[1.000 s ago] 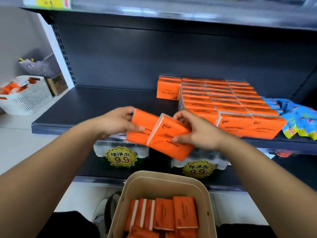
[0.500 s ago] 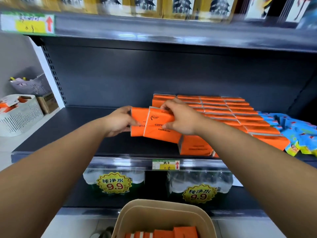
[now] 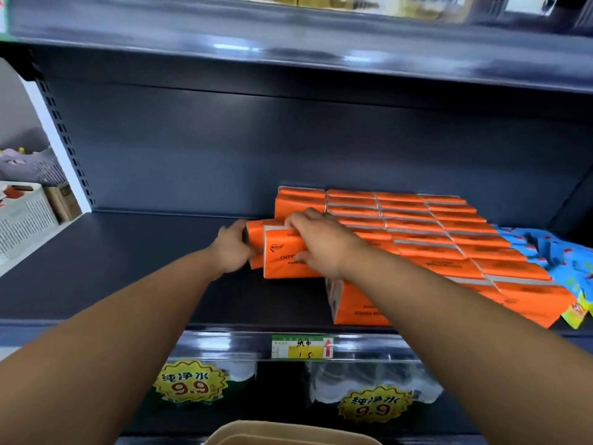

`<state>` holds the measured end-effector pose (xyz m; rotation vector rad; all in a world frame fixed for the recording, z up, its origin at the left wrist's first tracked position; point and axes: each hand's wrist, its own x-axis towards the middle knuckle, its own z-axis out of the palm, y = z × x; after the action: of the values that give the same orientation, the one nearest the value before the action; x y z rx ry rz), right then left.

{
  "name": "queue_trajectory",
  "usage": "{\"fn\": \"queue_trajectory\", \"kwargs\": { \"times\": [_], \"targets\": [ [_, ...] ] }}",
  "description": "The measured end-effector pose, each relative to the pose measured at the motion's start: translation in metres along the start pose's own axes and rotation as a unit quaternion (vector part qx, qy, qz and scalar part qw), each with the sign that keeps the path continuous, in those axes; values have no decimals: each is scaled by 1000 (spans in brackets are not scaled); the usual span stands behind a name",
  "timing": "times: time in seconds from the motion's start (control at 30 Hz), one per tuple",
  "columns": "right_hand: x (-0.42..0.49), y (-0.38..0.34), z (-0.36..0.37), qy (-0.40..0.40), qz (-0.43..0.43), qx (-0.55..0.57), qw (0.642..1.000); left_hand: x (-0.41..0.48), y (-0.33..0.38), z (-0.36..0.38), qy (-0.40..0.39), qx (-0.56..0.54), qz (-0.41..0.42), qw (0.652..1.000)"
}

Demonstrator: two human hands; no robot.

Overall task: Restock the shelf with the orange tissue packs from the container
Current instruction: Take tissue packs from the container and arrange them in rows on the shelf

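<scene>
Two orange tissue packs stand on edge on the dark shelf, just left of the stocked rows of orange packs. My right hand grips the nearer pack from above, fingers over its top edge. My left hand holds the left end of the farther pack, which is mostly hidden behind the nearer one. Both packs sit in front of one upright pack at the back. Only the rim of the beige container shows at the bottom edge.
Blue snack packets lie right of the orange rows. A yellow price tag sits on the shelf lip. Bottled water packs with 9.9 stickers fill the shelf below. A white basket stands at far left. Another shelf runs overhead.
Both hands have carried the two packs up from above the container and further back onto the shelf, setting them beside the stocked rows. The view has tilted upward.
</scene>
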<state>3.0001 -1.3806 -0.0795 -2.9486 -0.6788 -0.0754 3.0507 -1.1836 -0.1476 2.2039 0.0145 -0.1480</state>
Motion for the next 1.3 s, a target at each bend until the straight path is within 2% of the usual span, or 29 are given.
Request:
{"fn": "queue_trajectory", "kwargs": {
  "times": [0.23, 0.4, 0.6, 0.67, 0.77, 0.83, 0.9, 1.0, 1.13, 1.2, 1.3],
  "targets": [
    [8, 0, 5, -9, -19, -47, 999, 35, 17, 13, 40, 10, 57, 998],
    [11, 5, 9, -28, -10, -60, 998, 60, 21, 22, 44, -10, 52, 998],
    [24, 7, 18, -10, -6, -93, 996, 79, 23, 31, 20, -162, 4, 987],
    [30, 8, 19, -10, -6, -96, 995, 77, 20, 28, 6, -250, -26, 968],
    [37, 9, 19, -8, 9, -95, 995, 67, 12, 24, -64, -363, -29, 929],
    [41, 8, 19, -3, 22, -103, 994, 59, 6, 26, -53, -411, -20, 910],
    [43, 7, 19, 13, 35, -115, 993, 54, -1, 26, -5, -431, -5, 902],
    [45, 6, 18, 36, 55, -120, 991, 41, -9, 22, 17, -369, 48, 928],
    [52, 8, 19, 52, 74, -79, 993, 24, -11, 20, -15, -173, 72, 982],
    [56, 7, 20, 49, 78, -77, 993, 25, -9, 25, -5, -111, 72, 991],
    [60, 6, 22, 44, 106, -121, 986, 34, 0, 35, 27, -116, 84, 989]
  ]
}}
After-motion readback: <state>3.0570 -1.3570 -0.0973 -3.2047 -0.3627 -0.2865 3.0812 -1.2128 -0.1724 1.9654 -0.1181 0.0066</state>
